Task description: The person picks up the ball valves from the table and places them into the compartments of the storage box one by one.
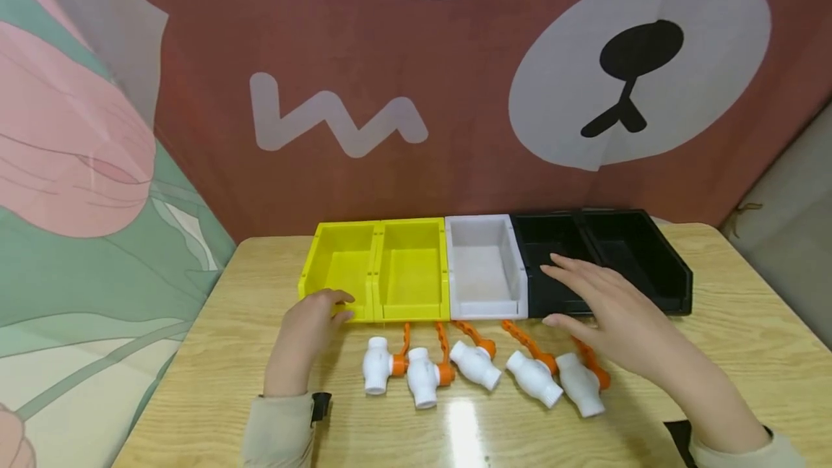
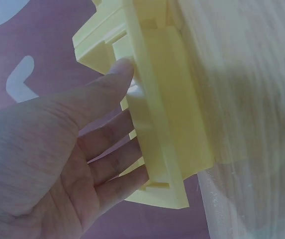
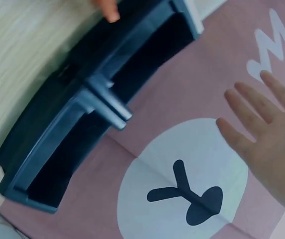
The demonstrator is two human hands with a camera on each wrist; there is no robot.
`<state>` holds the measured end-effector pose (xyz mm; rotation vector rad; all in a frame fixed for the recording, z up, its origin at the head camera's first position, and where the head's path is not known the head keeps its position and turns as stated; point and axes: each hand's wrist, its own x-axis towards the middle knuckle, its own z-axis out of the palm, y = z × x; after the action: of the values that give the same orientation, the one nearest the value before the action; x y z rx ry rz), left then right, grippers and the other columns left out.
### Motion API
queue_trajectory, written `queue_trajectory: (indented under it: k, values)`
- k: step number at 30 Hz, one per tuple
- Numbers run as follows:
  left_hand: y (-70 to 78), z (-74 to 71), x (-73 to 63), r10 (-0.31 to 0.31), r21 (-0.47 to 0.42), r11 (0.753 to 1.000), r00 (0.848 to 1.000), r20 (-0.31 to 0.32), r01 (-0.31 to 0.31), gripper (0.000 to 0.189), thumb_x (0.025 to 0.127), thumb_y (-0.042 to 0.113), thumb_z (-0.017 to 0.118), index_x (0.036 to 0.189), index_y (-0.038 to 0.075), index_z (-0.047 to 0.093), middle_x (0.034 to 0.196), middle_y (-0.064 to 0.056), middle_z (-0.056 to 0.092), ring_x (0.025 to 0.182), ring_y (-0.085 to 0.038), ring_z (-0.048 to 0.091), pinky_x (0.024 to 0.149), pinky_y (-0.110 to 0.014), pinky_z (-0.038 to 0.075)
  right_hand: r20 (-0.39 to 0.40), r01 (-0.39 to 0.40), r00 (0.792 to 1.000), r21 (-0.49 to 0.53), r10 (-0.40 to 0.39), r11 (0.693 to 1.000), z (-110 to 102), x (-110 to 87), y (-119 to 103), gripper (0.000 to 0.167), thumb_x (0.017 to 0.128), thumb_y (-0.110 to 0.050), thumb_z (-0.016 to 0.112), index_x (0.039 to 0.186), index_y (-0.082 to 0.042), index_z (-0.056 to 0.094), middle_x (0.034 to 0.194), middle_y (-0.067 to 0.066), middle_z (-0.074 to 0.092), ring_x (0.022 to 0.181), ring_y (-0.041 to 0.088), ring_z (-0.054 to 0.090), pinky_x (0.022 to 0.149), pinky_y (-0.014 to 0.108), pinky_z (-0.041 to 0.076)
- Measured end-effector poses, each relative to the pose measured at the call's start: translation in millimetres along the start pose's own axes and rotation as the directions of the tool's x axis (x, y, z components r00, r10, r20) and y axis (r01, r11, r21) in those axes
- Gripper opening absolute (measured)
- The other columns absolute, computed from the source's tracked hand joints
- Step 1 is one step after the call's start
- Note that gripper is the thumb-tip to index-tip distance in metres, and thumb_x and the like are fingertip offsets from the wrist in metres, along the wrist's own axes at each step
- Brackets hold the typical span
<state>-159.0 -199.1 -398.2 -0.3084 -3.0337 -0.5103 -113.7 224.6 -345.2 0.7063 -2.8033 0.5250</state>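
Note:
My left hand (image 1: 310, 331) is at the front of the left yellow bin (image 1: 341, 266). In the left wrist view its thumb overlaps the bin's front rim (image 2: 157, 119), and its other fingertips reach to that rim, fingers nearly straight. My right hand (image 1: 614, 309) is held over the front of the black bins (image 1: 640, 255), fingers spread and nothing held. The right wrist view shows it apart from them. Several white ball valves (image 1: 422, 379) with orange handles lie in a row before the bins. The rightmost valve (image 1: 581, 385) lies near my right hand, which partly hides its handle.
A second yellow bin (image 1: 411, 266) and a white bin (image 1: 484, 266) stand side by side between the outer bins. All stand at the back of a wooden table (image 1: 227, 352), before a cloth backdrop (image 1: 390, 186) with a bear face.

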Motion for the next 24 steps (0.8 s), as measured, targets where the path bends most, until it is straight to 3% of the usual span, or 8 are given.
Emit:
queue_trajectory:
  k: [9, 20, 24]
  values:
    - [1.0, 2.4, 2.1, 0.017, -0.014, 1.0, 1.0, -0.011, -0.018, 0.018, 0.089, 0.015, 0.075, 0.106, 0.008, 0.075, 0.104, -0.009, 0.071, 0.092, -0.03, 0.068, 0.076, -0.044, 0.057, -0.015, 0.111, 0.994, -0.052, -0.112, 0.992, 4, -19.8, 13, 0.063, 0.085, -0.038, 0.079, 0.14, -0.017, 0.056, 0.142, 0.004, 0.053, 0.126, 0.031, 0.051, 0.098, 0.06, 0.041]
    - [-0.8, 1.9, 4.4, 0.035, 0.005, 0.999, 0.999, -0.019, -0.035, 0.018, 0.088, 0.017, 0.076, 0.104, 0.01, 0.076, 0.1, -0.008, 0.071, 0.089, -0.028, 0.068, 0.073, -0.042, 0.057, 0.003, 0.25, 0.968, -0.147, -0.252, 0.957, 15, -39.5, 20, 0.054, 0.081, -0.045, 0.079, 0.128, -0.02, 0.066, 0.136, -0.003, 0.058, 0.117, 0.019, 0.057, 0.091, 0.046, 0.048]
    - [-1.7, 3.2, 4.6, 0.033, 0.01, 0.999, 0.999, -0.015, -0.033, 0.018, 0.088, 0.017, 0.077, 0.104, 0.01, 0.076, 0.1, -0.007, 0.071, 0.089, -0.028, 0.068, 0.073, -0.043, 0.057, 0.054, 0.254, 0.967, -0.167, -0.249, 0.953, 21, -47.1, 22, 0.05, 0.082, -0.05, 0.077, 0.123, -0.022, 0.069, 0.132, -0.003, 0.06, 0.113, 0.02, 0.059, 0.089, 0.046, 0.052]
